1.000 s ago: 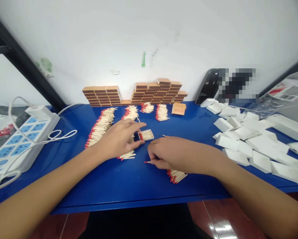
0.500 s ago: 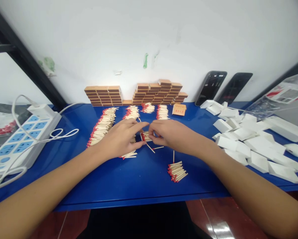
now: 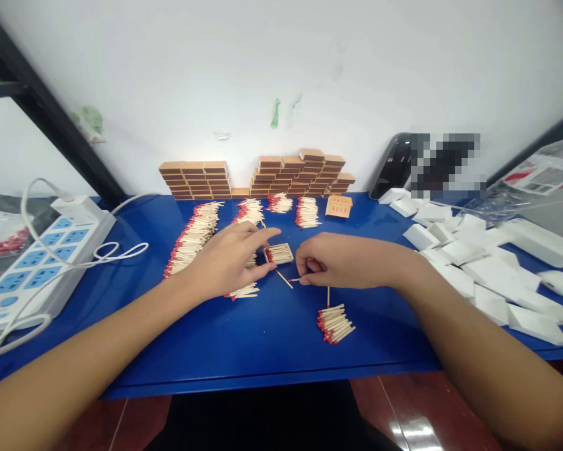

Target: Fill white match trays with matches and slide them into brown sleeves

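Observation:
A small open matchbox tray (image 3: 285,253), part filled with red-headed matches, lies on the blue table. My left hand (image 3: 229,257) is open at the tray's left end, with the thumb by its near corner and the index finger stretched out beyond its far side. Just right of the tray, my right hand (image 3: 342,260) has curled fingers and a thumb closing on the tail of a loose match (image 3: 295,280). A second loose match (image 3: 284,279) rests slantwise near my left thumb. Nearer the front edge is a small match pile (image 3: 336,324).
Behind my hands lie several match heaps (image 3: 194,235) and a flat orange matchbox label piece (image 3: 339,206). Stacked matchboxes (image 3: 295,175) line the wall. White paper boxes (image 3: 473,250) cover the right side. A power strip (image 3: 51,257) with cables stands left.
My right hand has moved away from the tray, to the right and slightly nearer, onto the loose match. The matches in the tray are now uncovered. My left hand has hardly moved.

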